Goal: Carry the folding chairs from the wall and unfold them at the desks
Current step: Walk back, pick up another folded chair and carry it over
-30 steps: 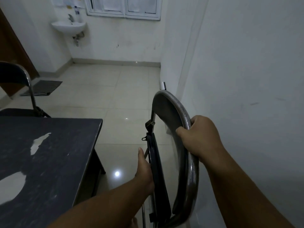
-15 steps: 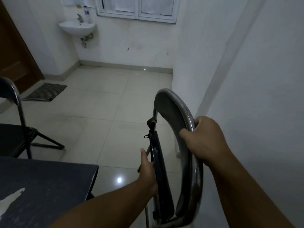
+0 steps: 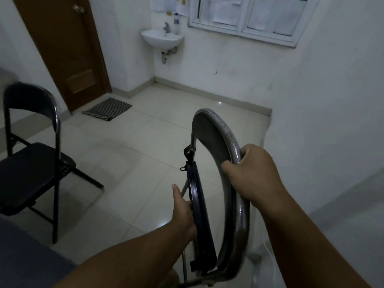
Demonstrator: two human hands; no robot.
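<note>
A folded metal chair (image 3: pixel 209 129) with a curved chrome back frame and a black seat edge stands in front of me, close to the white wall on the right. My right hand (image 3: pixel 255 173) grips the chrome back rail from above. My left hand (image 3: pixel 182 208) holds the black seat's left edge, thumb pointing up. A second black folding chair (image 3: pixel 35 163) stands unfolded at the left, beside the dark desk corner (image 3: pixel 25 256) at the bottom left.
Pale tiled floor (image 3: pixel 128 154) lies open ahead. A brown door (image 3: pixel 62 48) with a striped mat (image 3: pixel 107 109) is at the far left, a wall sink (image 3: pixel 162 38) and a window (image 3: pixel 245 15) at the back. The white wall (image 3: pixel 332 100) runs along the right.
The view has swung left and back from the desk, which has nearly left the frame. The unfolded chair and the door have come into view. Both hands keep their hold on the folded chair.
</note>
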